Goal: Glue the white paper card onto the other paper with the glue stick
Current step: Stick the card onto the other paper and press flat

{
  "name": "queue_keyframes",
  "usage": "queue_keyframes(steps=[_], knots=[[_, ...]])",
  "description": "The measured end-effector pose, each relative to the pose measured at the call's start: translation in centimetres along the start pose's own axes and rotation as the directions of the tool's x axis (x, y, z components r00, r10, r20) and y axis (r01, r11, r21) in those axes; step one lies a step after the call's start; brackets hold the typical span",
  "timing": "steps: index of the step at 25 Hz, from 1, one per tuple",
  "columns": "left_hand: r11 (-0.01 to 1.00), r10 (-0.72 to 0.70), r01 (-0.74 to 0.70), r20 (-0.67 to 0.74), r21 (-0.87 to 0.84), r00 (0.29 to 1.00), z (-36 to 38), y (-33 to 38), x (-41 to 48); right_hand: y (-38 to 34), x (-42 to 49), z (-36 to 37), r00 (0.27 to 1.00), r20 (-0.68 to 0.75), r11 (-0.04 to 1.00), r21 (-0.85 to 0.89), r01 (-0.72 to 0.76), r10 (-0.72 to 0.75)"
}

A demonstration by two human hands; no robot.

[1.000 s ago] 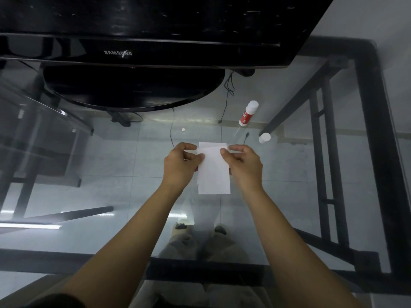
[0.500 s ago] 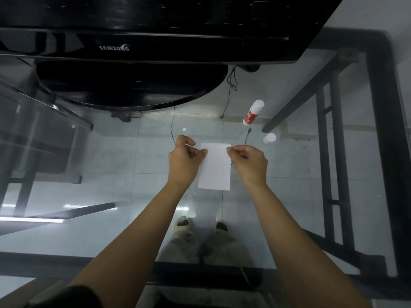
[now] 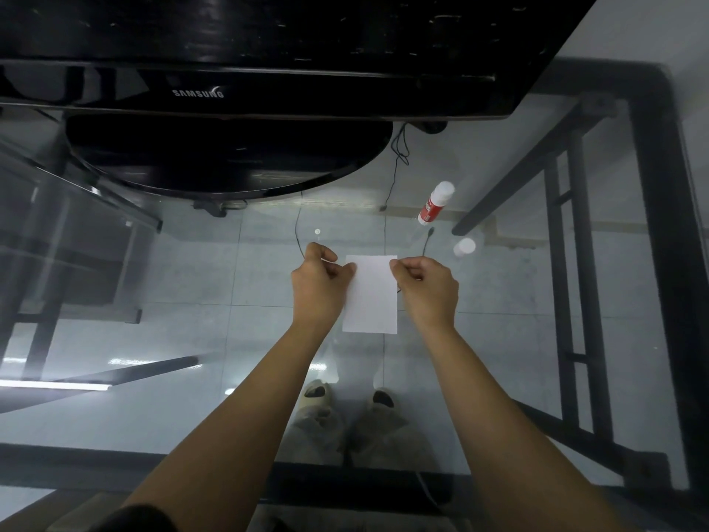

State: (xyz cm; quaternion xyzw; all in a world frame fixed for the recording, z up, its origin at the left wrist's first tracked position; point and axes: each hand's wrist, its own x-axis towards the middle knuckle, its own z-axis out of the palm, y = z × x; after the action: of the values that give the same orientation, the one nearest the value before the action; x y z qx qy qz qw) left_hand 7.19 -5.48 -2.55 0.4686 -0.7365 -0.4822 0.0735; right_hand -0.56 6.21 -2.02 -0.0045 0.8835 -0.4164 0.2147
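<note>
Both hands pinch white card: left hand & right hand fingers closed on top corners; glue stick beyond right fingers.

I am seeing the surface showing as clear glass, smooth and throwing back pale glare, on a matt black metal frame. The white paper card is looking matt and flat, without sheen. The glue stick is reading as smooth plastic, white with a red label, its loose cap white plastic too. The monitor is gleaming in glossy black plastic, dusty on top.
</note>
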Motion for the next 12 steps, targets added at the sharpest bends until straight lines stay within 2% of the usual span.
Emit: queue_keyframes(steps=[12], knots=[[0.989, -0.133, 0.133, 0.002, 0.061, 0.991, 0.2, 1.0, 0.6, -0.7, -0.5, 0.6, 0.995, -0.093, 0.995, -0.092, 0.024, -0.033]])
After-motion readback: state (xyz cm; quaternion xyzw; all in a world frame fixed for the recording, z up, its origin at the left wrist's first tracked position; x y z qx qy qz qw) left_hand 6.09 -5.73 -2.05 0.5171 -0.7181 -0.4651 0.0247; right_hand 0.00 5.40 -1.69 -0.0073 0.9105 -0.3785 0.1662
